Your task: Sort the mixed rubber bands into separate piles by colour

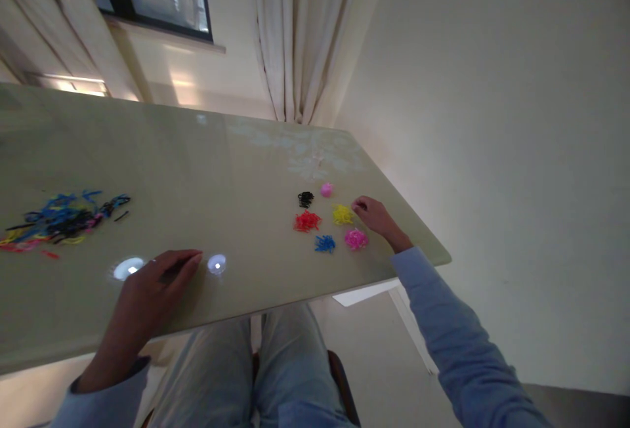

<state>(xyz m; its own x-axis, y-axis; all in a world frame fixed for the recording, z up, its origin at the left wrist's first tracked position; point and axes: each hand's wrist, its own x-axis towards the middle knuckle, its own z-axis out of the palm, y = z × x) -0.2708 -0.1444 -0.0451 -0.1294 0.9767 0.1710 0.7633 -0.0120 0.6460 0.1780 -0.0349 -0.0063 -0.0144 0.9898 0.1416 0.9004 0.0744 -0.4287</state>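
Note:
My left hand (160, 280) rests on the table near its front edge, thumb and fingertips pressed together with nothing visible between them. My right hand (373, 213) is at the right end, its fingers curled closed just beside a small pile of yellow bands (343, 214). Whatever those fingers may hold is hidden. Around that pile lie separate heaps of thin bands: black (306, 199), red (307, 221), blue (325, 243) and bright pink (356, 239). A lighter pink clump (327, 190) sits behind the yellow one. Far left lies a larger mixed heap of coloured bands (63, 219).
The pale, glossy table (236, 172) reflects lamps near my left hand. A small clear object (317, 160) appears behind the piles, hard to make out. The wall (492, 152) stands beyond the table's right edge, and curtains (300, 34) hang behind its far edge.

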